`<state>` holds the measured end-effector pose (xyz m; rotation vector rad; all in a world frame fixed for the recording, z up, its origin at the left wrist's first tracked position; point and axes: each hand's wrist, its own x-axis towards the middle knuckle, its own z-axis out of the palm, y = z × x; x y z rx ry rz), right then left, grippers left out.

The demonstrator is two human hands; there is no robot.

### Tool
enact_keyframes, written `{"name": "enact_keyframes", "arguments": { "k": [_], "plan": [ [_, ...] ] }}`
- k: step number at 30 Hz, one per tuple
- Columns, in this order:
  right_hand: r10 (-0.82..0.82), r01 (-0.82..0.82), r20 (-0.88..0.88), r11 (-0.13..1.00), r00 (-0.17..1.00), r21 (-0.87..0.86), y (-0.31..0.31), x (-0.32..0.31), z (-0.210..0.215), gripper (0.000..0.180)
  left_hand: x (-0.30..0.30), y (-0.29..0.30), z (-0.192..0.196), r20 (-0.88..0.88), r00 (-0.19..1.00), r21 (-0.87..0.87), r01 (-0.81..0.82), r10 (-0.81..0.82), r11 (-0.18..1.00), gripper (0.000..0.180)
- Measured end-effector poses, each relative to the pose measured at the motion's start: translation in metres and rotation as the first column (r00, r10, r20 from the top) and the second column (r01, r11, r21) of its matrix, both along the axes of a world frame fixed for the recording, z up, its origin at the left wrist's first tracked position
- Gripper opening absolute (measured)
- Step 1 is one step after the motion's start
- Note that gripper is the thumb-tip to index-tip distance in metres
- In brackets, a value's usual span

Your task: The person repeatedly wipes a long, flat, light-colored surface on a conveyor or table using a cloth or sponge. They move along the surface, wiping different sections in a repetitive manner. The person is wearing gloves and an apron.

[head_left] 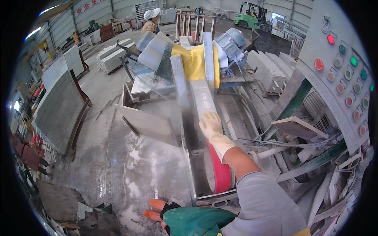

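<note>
Floor [136,169] at left shows a wet sheen; lost footing could tip the operator toward the machine. Left hand: not visible. Pale strip [202,96] lies lengthwise along the machine, its far end at the yellow cover [191,67]. Right hand [211,124], gloved, rests on the strip's near part, fingers slightly bent over the top, not pinching. Uneven pressure could skew the strip; a running red belt [221,169] could draw the glove forward. Control panel [340,80] stands apart at right; reaching it could delay a stop.
</note>
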<state>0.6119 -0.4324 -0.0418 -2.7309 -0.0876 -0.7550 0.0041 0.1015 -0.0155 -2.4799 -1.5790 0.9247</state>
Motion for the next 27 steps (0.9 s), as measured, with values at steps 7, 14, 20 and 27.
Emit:
{"name": "enact_keyframes", "arguments": {
  "k": [7,14,20,27],
  "plan": [
    [0.017,-0.015,0.136,1.0,0.991,-0.017,0.003,-0.008,0.0,0.032,0.005,0.005,-0.001,0.018,1.0,0.0,0.02,-0.02,1.0,0.092],
    [0.036,-0.034,0.156,0.999,0.987,-0.015,0.005,-0.014,0.002,0.031,0.012,0.009,-0.002,0.036,0.999,-0.01,0.041,-0.041,0.999,0.09],
    [0.037,-0.03,0.206,0.999,0.978,-0.038,0.007,-0.021,0.002,0.03,0.015,0.01,-0.003,0.047,0.998,-0.013,0.05,-0.049,0.999,0.088],
    [0.04,-0.034,0.148,0.999,0.988,-0.038,0.007,-0.027,0.002,0.033,0.017,0.011,-0.004,0.067,0.996,-0.012,0.065,-0.064,0.998,0.087]
  ]
}}
